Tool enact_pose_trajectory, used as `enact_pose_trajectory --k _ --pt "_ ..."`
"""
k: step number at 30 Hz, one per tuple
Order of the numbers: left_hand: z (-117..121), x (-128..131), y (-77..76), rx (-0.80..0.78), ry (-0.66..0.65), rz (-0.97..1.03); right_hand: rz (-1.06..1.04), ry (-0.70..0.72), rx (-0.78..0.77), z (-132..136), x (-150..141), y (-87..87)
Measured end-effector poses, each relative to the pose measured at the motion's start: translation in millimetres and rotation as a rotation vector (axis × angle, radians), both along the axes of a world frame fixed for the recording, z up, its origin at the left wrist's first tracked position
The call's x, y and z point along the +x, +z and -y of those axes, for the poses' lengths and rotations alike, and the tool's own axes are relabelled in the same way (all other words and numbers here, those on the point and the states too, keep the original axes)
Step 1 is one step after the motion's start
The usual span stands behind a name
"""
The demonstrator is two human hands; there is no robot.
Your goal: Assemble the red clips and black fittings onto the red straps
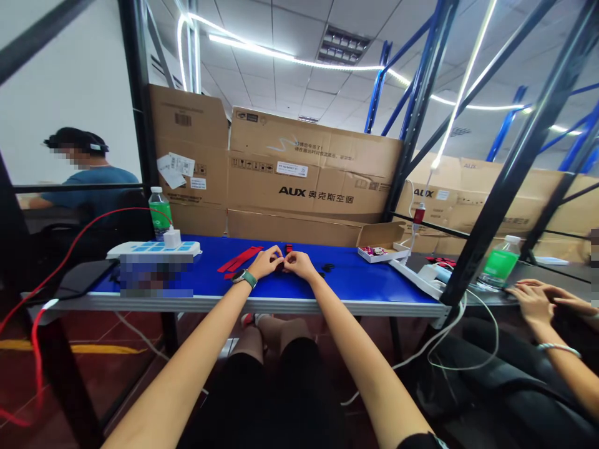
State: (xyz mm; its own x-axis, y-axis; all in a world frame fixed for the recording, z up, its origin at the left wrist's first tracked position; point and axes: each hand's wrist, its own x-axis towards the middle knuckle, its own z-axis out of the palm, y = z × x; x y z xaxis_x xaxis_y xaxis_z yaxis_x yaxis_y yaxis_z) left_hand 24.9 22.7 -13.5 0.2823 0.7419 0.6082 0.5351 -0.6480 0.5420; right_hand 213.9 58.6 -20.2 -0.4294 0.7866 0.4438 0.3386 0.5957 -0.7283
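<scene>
Both my arms reach out over a blue table (pixel 365 280). My left hand (pixel 266 260), with a green watch on its wrist, and my right hand (pixel 297 262) meet at the table's middle, fingers curled and pinched together around a small red piece (pixel 289 248) that I can barely make out. Red strips (pixel 239 258) lie flat on the table just left of my left hand. A few small dark parts (pixel 327 268) lie to the right of my right hand.
A white power strip (pixel 154 248) and a green bottle (pixel 160 212) stand at the back left. A small open carton (pixel 381 246) sits at the back right. Cardboard boxes (pixel 309 174) wall the rear. Another person's hands (pixel 543 296) work at the right; a seated person (pixel 87 178) is far left.
</scene>
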Motion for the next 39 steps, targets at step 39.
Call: enact_pose_trajectory --k 39 --pt "7 4 1.5 0.125 0.299 -0.381 -0.133 -0.438 0.086 -4 3 0.4"
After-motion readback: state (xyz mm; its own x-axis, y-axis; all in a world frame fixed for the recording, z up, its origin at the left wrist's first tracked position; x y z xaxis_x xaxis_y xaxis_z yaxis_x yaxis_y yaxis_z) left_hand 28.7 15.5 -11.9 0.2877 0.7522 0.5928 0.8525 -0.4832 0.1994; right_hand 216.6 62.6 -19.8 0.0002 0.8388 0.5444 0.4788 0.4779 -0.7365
